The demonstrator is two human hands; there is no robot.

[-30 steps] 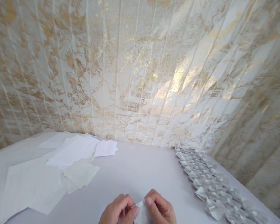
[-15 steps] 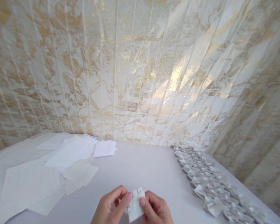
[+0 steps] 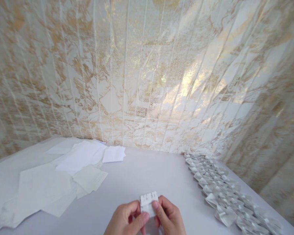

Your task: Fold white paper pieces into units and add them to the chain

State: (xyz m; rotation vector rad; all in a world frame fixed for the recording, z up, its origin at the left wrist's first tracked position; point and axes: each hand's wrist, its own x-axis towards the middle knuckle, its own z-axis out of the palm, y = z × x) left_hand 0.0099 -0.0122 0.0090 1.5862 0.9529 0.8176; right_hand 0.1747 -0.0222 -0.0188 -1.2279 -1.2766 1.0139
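Note:
A small folded piece of printed paper (image 3: 148,199) is held up between my two hands, above the near middle of the table. My left hand (image 3: 127,219) pinches its left and lower left edge, thumb in front. At its right side, my right hand (image 3: 168,215) grips it with the thumb pressed on the front face and the fingers curled behind. Dark print marks run along the folded paper's upper part. Its back is hidden from me.
Loose paper sheets (image 3: 46,182) spread over the left of the white table (image 3: 147,169). A small stack of square papers (image 3: 114,154) lies near the back. Rows of folded paper pieces (image 3: 218,189) line the right side. A gold-patterned curtain (image 3: 137,81) hangs behind.
The folded paper has turned more upright and looks shorter, its printed band now across the top. My left thumb has moved down from its upper left edge. The view has shifted slightly left.

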